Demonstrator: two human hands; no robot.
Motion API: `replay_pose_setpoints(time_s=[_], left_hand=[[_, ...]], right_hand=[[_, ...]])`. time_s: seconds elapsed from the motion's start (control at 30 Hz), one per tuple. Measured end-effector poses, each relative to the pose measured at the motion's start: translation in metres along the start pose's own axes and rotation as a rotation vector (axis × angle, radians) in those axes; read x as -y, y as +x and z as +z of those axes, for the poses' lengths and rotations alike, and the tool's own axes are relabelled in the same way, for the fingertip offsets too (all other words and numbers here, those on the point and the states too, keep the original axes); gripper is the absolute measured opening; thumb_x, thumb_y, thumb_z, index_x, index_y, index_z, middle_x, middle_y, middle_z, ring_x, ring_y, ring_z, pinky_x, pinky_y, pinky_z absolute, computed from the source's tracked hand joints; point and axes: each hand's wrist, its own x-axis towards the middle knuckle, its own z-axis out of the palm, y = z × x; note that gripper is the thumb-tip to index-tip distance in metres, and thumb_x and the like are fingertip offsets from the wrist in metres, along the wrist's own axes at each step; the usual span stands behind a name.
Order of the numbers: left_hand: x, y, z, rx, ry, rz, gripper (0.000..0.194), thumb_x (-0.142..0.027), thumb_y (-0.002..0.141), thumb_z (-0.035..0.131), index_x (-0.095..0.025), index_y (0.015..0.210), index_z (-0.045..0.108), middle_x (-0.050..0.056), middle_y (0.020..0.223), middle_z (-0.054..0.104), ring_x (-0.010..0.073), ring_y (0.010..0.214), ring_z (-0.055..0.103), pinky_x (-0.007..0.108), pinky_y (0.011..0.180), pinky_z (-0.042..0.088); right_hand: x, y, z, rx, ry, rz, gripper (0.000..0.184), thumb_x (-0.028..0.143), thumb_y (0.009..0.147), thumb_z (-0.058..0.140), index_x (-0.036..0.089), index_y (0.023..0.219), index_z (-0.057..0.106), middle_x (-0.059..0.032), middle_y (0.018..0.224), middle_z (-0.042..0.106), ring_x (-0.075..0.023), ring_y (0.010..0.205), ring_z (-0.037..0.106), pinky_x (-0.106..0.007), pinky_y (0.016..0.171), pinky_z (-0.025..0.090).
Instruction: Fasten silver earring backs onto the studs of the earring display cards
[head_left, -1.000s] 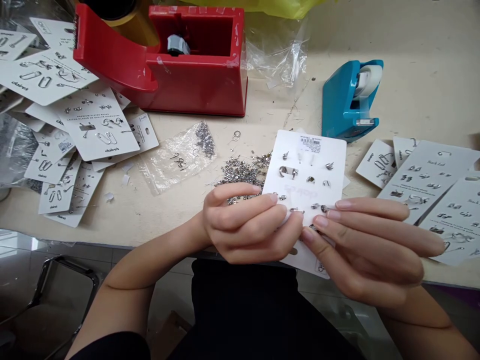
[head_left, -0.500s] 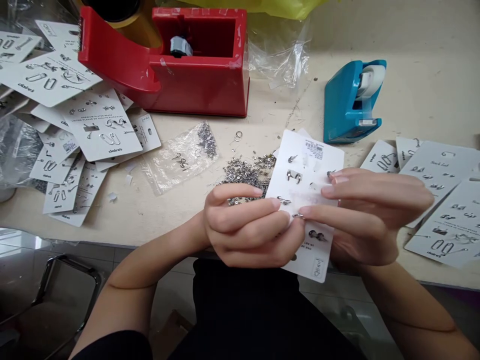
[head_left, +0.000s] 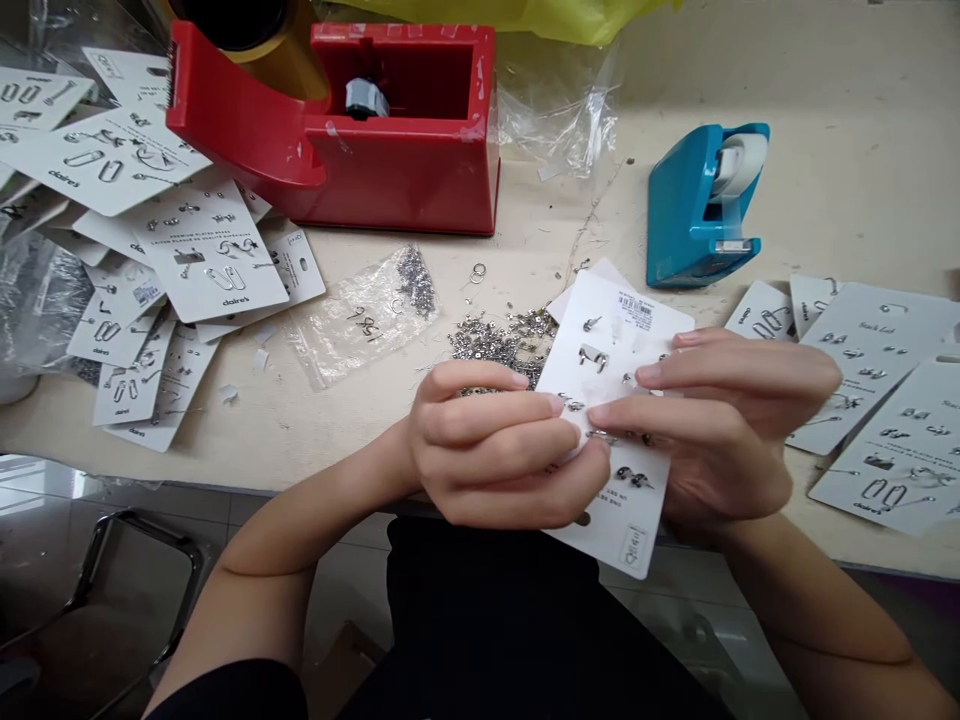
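Observation:
A white earring card [head_left: 600, 350], its back facing me, tilts over the table's front edge. Metal posts and small backs stick through it, with a barcode label near its upper end. My left hand [head_left: 510, 450] grips the card's left edge with curled fingers. From the other side my right hand [head_left: 727, 420] holds the card, two fingertips pressed on its back near the middle posts. Whatever lies under those fingertips is hidden. Just beyond my left hand lies a heap of small metal earring backs [head_left: 495, 340].
A red tape dispenser [head_left: 405, 170] and a blue tape dispenser [head_left: 682, 220] stand at the back. Earring cards pile up on the left [head_left: 210, 250] and lie on the right [head_left: 900, 440]. A small plastic bag of metal pieces [head_left: 360, 320] lies left of the heap.
My right fingertips have moved slightly left across the card's back. The card has tilted a little and shifted slightly downward, while my left hand has kept its hold.

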Motion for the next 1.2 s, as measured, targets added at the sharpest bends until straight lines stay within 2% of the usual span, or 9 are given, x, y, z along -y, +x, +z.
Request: replay_pose_setpoints(time_s=[0.17, 0.33, 0.47, 0.63, 0.87, 1.03, 1.13, 1.2], left_hand=[[0.0, 0.001, 0.0, 0.006, -0.024, -0.011, 0.028, -0.006, 0.077, 0.064, -0.032, 0.079, 0.074, -0.006, 0.089, 0.066, 0.0084, 0.081, 0.053, 0.021, 0.081, 0.054], [-0.003, 0.003, -0.007, 0.074, 0.008, 0.023, 0.032, -0.004, 0.075, 0.065, -0.035, 0.075, 0.073, -0.007, 0.089, 0.07, 0.0089, 0.086, 0.056, 0.02, 0.082, 0.054], [-0.005, 0.005, -0.009, 0.079, 0.02, 0.031, 0.03, -0.007, 0.077, 0.065, -0.036, 0.075, 0.072, -0.007, 0.089, 0.07, 0.0103, 0.088, 0.057, 0.02, 0.082, 0.055], [-0.004, 0.004, -0.008, 0.083, -0.018, 0.007, 0.031, -0.008, 0.085, 0.056, -0.034, 0.079, 0.073, -0.006, 0.086, 0.068, 0.0086, 0.085, 0.056, 0.017, 0.08, 0.054], [0.001, 0.001, -0.006, 0.076, -0.027, 0.019, 0.031, -0.01, 0.089, 0.054, -0.033, 0.084, 0.074, -0.005, 0.089, 0.069, 0.0097, 0.084, 0.056, 0.017, 0.081, 0.056], [0.001, 0.001, -0.002, 0.032, -0.017, 0.008, 0.032, -0.009, 0.089, 0.054, -0.033, 0.08, 0.073, -0.006, 0.086, 0.069, 0.0089, 0.082, 0.055, 0.017, 0.078, 0.056], [0.001, 0.001, -0.002, 0.048, -0.02, 0.017, 0.029, -0.008, 0.086, 0.058, -0.032, 0.081, 0.073, -0.006, 0.085, 0.069, 0.0085, 0.081, 0.056, 0.018, 0.076, 0.056], [0.001, 0.001, -0.003, 0.065, -0.017, 0.02, 0.029, -0.007, 0.083, 0.06, -0.032, 0.081, 0.073, -0.007, 0.085, 0.069, 0.0082, 0.081, 0.056, 0.018, 0.075, 0.055]], right_hand=[[-0.001, 0.004, -0.001, 0.007, 0.041, -0.034, 0.014, 0.037, 0.095, 0.061, 0.029, 0.086, 0.067, -0.0049, 0.082, 0.051, -0.0202, 0.08, 0.051, -0.037, 0.072, 0.051], [-0.002, 0.001, -0.003, -0.001, -0.005, -0.073, 0.017, 0.038, 0.095, 0.06, 0.03, 0.083, 0.07, -0.0049, 0.082, 0.051, -0.0192, 0.081, 0.051, -0.037, 0.076, 0.053], [-0.003, 0.0, -0.002, -0.039, -0.045, -0.118, 0.024, 0.039, 0.098, 0.054, 0.031, 0.084, 0.072, -0.0041, 0.078, 0.048, -0.018, 0.078, 0.051, -0.035, 0.078, 0.054], [-0.009, -0.001, 0.001, -0.037, -0.065, -0.17, 0.036, 0.049, 0.1, 0.048, 0.028, 0.086, 0.074, -0.0047, 0.079, 0.047, -0.0185, 0.079, 0.049, -0.034, 0.078, 0.051], [-0.01, -0.004, 0.007, -0.085, 0.022, -0.047, 0.029, 0.048, 0.096, 0.055, 0.028, 0.088, 0.074, -0.0054, 0.08, 0.048, -0.0209, 0.082, 0.052, -0.038, 0.076, 0.048], [-0.007, -0.003, 0.003, -0.024, 0.067, -0.015, 0.025, 0.046, 0.098, 0.056, 0.03, 0.086, 0.072, -0.0049, 0.082, 0.048, -0.0211, 0.085, 0.053, -0.038, 0.079, 0.049], [-0.008, 0.0, -0.002, 0.033, 0.113, 0.009, 0.015, 0.04, 0.095, 0.063, 0.03, 0.087, 0.071, -0.0046, 0.084, 0.048, -0.0206, 0.086, 0.053, -0.037, 0.079, 0.05], [-0.009, 0.002, -0.004, 0.097, 0.144, 0.015, 0.014, 0.043, 0.094, 0.065, 0.031, 0.09, 0.071, -0.0046, 0.086, 0.048, -0.0202, 0.086, 0.053, -0.037, 0.078, 0.052]])
